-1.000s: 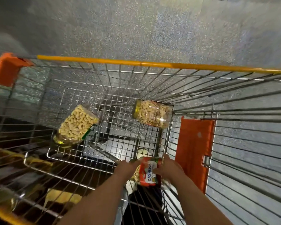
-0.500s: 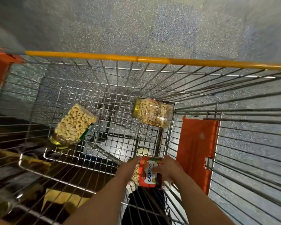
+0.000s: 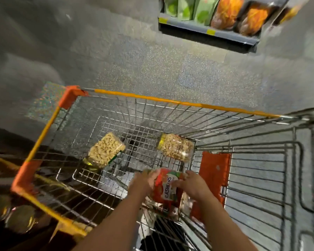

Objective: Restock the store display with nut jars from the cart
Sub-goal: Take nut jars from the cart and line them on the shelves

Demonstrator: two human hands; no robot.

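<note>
Held jar: cashew jar (image 3: 168,189) with red label, clasped between both hands inside the near end of the cart (image 3: 170,102); blurred, so lid detail not legible
Left hand: left hand (image 3: 143,182) curled round the jar's left side; fingers wrapped over the upper edge
Right hand: right hand (image 3: 192,185) pressed to the jar's right side, fingers bent over the label; both hands clamped on the one jar, set apart only by its width
Remaining stock: left cashew jar (image 3: 105,151) lying tilted on the cart floor; right cashew jar (image 3: 176,149) lying on its side near the right corner; well apart from each other, neither touched
Step in hand: judged as lifting the jar out of the basket; task judged early, two jars left to move
Technique: keep both palms opposed on the jar body; raise straight up until clear of the wire rim; avoid gripping by the label alone, as film probably slips
Edges: orange flap (image 3: 214,174) just beside the right hand; wire side wall close behind it; yellow rim on far and left sides
Open room: bare speckled floor (image 3: 152,60) beyond the cart; snack shelf (image 3: 207,31) with green and orange bags at upper right, well apart; nut display not identifiable in view
</note>
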